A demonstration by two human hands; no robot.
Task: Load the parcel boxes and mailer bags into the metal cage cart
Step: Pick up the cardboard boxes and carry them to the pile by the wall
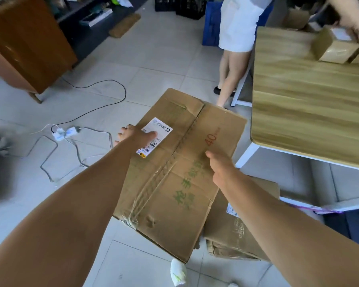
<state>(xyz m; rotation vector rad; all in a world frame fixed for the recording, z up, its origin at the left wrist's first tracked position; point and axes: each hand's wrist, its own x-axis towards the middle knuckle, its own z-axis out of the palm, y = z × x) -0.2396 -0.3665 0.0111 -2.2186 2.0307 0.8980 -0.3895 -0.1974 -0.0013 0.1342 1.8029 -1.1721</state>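
Head view shows creased, taped parcel box (174, 179).

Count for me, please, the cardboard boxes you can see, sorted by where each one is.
Large box held by left hand and right hand: 1
Floor box: 1
Small box on table: 1 clear
Total: 3
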